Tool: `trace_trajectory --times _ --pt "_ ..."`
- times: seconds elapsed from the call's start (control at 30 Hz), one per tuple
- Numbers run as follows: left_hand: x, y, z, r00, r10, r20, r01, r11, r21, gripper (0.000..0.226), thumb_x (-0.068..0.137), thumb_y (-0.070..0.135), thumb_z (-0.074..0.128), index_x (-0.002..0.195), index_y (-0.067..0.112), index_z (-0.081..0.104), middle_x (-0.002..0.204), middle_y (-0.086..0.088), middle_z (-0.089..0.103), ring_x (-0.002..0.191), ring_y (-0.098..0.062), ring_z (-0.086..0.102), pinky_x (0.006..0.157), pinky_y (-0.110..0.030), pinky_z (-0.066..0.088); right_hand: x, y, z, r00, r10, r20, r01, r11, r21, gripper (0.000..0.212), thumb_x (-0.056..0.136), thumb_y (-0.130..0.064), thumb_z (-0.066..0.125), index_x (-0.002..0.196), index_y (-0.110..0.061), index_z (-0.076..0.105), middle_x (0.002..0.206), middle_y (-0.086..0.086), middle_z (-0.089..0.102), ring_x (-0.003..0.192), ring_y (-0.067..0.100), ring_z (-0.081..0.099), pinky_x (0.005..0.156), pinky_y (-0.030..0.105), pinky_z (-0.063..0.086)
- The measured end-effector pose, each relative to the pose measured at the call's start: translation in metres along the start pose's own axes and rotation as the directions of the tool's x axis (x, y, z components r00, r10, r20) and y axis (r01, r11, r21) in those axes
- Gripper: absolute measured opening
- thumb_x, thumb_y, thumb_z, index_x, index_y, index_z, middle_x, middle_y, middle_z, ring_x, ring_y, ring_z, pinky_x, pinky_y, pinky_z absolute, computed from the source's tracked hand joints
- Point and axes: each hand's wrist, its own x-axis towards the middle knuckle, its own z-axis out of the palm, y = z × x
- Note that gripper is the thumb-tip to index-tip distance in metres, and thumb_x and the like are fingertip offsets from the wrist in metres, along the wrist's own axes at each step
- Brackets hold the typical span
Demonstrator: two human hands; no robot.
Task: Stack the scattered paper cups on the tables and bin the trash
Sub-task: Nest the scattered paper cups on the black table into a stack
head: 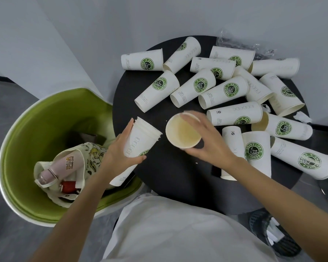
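Several white paper cups with green coffee logos lie scattered on their sides over a round black table (178, 173). My left hand (119, 148) grips a short stack of nested cups (140, 137) at the table's left edge, tilted with its rims up and to the right. My right hand (204, 140) holds a single cup (182, 132) just right of the stack, its open mouth turned toward me. Crumpled clear plastic wrap (240, 44) lies at the table's far edge. Small bits of white paper trash (302, 117) sit at the right edge.
A green-cushioned white chair (36, 129) stands left of the table, holding a cloth tote bag (80, 159) with a pink bottle (55, 171). A dark mesh bin (273, 229) is on the floor at lower right. White walls rise behind.
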Motion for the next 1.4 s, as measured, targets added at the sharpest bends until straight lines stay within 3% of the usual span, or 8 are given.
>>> trace_trajectory --times 0.27,0.37,0.53,0.67,0.8,0.97,1.13,1.4 --pt "-0.001 0.002 0.005 0.996 0.054 0.073 -0.056 0.998 0.015 0.118 0.069 0.023 0.086 0.153 0.044 0.006 0.138 0.016 0.038 0.117 -0.002 0.036 0.091 -0.026 0.032 0.027 -0.021 -0.023 0.832 0.448 -0.327 -0.239 0.822 0.517 0.079 0.075 -0.020 0.079 0.143 -0.014 0.037 0.131 -0.016 0.044 0.122 -0.009 0.042 0.098 0.010 0.036" --pt "0.000 0.003 0.007 0.993 0.068 0.099 -0.072 0.996 0.047 0.120 0.067 0.026 0.087 0.153 0.045 0.006 0.140 0.011 0.041 0.114 -0.002 0.038 0.088 -0.026 0.034 0.034 -0.026 -0.024 0.764 0.587 -0.270 -0.233 0.640 0.732 0.073 0.079 -0.013 0.075 0.143 -0.017 0.039 0.136 -0.011 0.048 0.119 -0.008 0.048 0.090 0.011 0.043" --pt "-0.002 0.012 0.008 0.992 0.068 0.104 -0.074 0.996 0.058 0.120 0.066 0.026 0.087 0.150 0.050 0.005 0.124 0.016 0.040 0.104 0.002 0.037 0.078 -0.022 0.033 0.035 -0.025 -0.012 0.716 0.680 -0.157 -0.240 0.451 0.860 0.072 0.067 -0.032 0.080 0.132 -0.026 0.051 0.136 -0.002 0.053 0.123 0.013 0.053 0.106 0.038 0.043" --pt "-0.002 0.017 0.010 0.990 0.073 0.123 -0.077 0.997 0.029 0.121 0.066 0.027 0.086 0.145 0.059 0.001 0.125 0.016 0.041 0.104 0.005 0.036 0.076 -0.009 0.031 0.033 -0.025 0.002 0.704 0.708 -0.051 -0.309 0.371 0.876 0.082 0.059 -0.040 0.081 0.132 -0.020 0.051 0.143 -0.001 0.047 0.127 0.014 0.049 0.108 0.039 0.041" --pt "-0.004 0.024 0.011 0.987 0.076 0.141 -0.076 0.997 -0.005 0.122 0.066 0.027 0.086 0.148 0.055 0.001 0.129 0.014 0.042 0.108 0.005 0.037 0.084 -0.023 0.035 0.028 -0.025 0.012 0.702 0.712 0.021 -0.369 0.338 0.866 0.058 0.079 -0.027 0.075 0.131 -0.020 0.049 0.121 -0.014 0.058 0.118 0.008 0.055 0.108 0.036 0.041" --pt "-0.007 0.040 0.015 0.986 0.093 0.140 -0.085 0.994 -0.066 0.121 0.067 0.025 0.085 0.147 0.056 0.000 0.134 0.013 0.041 0.112 0.002 0.039 0.093 -0.028 0.036 0.019 -0.026 0.025 0.700 0.708 0.095 -0.480 0.368 0.796 0.065 0.084 -0.033 0.069 0.142 -0.022 0.042 0.134 -0.005 0.053 0.123 0.009 0.051 0.109 0.035 0.039" --pt "-0.008 0.051 0.016 0.985 0.100 0.144 -0.082 0.989 -0.124 0.119 0.063 0.037 0.079 0.147 0.058 -0.001 0.142 0.011 0.040 0.117 0.003 0.036 0.099 -0.031 0.036 0.018 -0.027 0.022 0.764 0.645 -0.011 -0.414 0.504 0.758 0.050 0.094 -0.029 0.057 0.141 -0.030 0.041 0.130 -0.014 0.051 0.109 -0.018 0.049 0.085 0.001 0.040" --pt "-0.006 0.065 0.019 0.987 0.102 0.121 -0.078 0.979 -0.186 0.115 0.060 0.052 0.077 0.144 0.062 0.000 0.136 0.024 0.039 0.122 0.002 0.042 0.103 -0.039 0.045 0.011 -0.035 0.025 0.870 0.461 -0.176 -0.268 0.740 0.617 0.033 0.100 -0.019 0.042 0.131 -0.027 0.050 0.137 -0.004 0.052 0.127 0.005 0.046 0.106 0.023 0.037"
